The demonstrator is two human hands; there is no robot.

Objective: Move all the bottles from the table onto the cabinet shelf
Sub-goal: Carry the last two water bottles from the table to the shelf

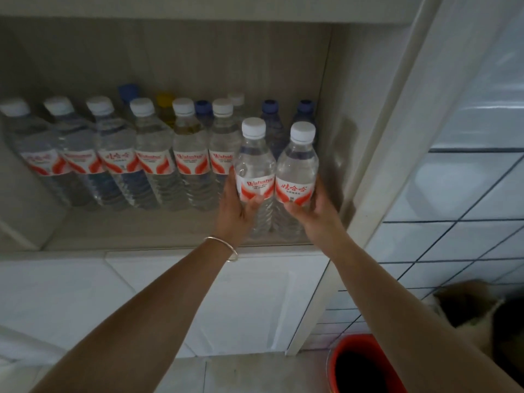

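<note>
Clear bottles — white caps, red-and-white labels; blue caps behind, one yellow cap; red bucket.

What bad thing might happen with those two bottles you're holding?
1. The left hand and right hand each grip a bottle low down, so the left bottle or right bottle might tip.
2. They stand near the shelf's front edge and might fall off.
3. Pushed back, they may knock the row of bottles behind.
</note>
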